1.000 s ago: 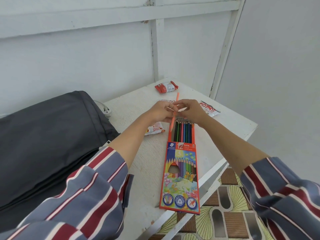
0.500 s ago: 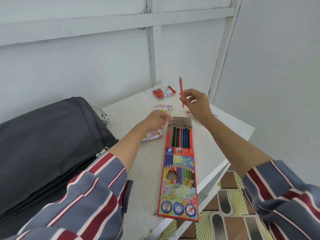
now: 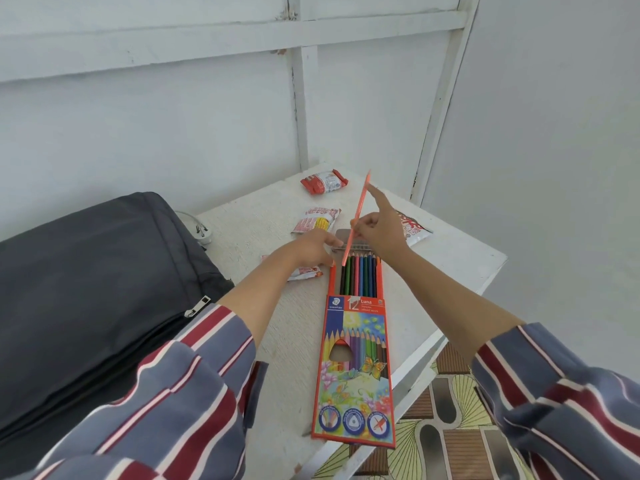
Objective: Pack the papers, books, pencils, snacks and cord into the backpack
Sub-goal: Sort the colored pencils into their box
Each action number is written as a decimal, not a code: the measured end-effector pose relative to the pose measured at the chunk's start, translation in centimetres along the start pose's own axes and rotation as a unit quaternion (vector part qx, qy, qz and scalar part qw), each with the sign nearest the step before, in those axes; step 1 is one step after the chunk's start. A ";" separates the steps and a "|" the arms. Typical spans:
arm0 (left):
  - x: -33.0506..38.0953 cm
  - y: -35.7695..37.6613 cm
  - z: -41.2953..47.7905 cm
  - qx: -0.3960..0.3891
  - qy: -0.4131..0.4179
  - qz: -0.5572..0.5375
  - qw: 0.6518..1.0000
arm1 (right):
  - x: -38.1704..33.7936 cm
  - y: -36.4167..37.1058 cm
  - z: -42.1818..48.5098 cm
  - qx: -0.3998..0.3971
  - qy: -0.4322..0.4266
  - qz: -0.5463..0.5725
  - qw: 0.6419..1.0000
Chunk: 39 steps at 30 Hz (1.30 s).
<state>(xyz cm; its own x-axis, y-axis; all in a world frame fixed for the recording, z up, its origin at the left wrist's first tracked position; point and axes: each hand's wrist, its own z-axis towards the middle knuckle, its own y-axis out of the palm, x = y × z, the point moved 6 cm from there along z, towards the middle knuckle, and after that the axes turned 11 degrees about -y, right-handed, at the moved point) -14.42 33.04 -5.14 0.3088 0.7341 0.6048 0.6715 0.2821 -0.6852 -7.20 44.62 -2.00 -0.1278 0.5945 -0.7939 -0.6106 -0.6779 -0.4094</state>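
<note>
Now pinching an orange pencil (image 3: 362, 199) between the thumb and curled fingers of the right hand (image 3: 379, 230), with the index finger stuck out straight along the upper shaft. Holding it on a slant, lower end just above the left end of the row of pencils (image 3: 362, 277) in the slid-out tray (image 3: 333, 282). Resting the left hand (image 3: 311, 249) against that tray's left side, fingers loosely extended and gripping nothing that shows; probably steadying it.

Could miss the gap: coming in at such a slant, may land on a neighbouring pencil or on the rim and skid off onto the table (image 3: 450, 271). Could also shove the tray down into the pencil box (image 3: 356, 358), or slide the whole box toward the near table edge, where one corner seems to hang over, if pushed lengthwise without a firmer hold from the left. Might drop the pencil too, given so light a pinch.

Reaching forward with both forearms, converging over the tray, right wrist cocked up and left wrist low and flat, striped sleeves (image 3: 194, 375) pushed back. To the left, a dark backpack (image 3: 86, 289) lying flat, zip pull in view, nothing going in yet. Beyond the hands, snack packets (image 3: 323, 181) scattered about, and a white plug (image 3: 201, 230) at the backpack's far corner.
</note>
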 end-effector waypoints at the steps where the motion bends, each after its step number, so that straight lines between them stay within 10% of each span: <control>1: -0.1 0.0 0.1 -0.004 0.000 -0.001 1.000 | 0.2 0.1 0.0 -0.005 0.003 -0.002 1.000; 13: -0.2 -0.1 0.2 -0.012 0.005 0.002 1.000 | 1.2 3.0 -0.7 -0.231 -0.027 -0.154 0.960; 39: 0.5 -0.4 -0.3 0.018 0.001 0.083 0.996 | 1.0 2.8 -2.1 -0.350 -0.021 -0.186 0.918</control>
<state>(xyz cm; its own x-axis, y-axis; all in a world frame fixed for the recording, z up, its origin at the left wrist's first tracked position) -14.34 33.10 -4.38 0.4147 0.7708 0.4837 0.5868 0.1797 -0.7895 -7.37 42.39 -4.85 -0.0505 0.8467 -0.5297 0.0311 -0.5287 -0.8482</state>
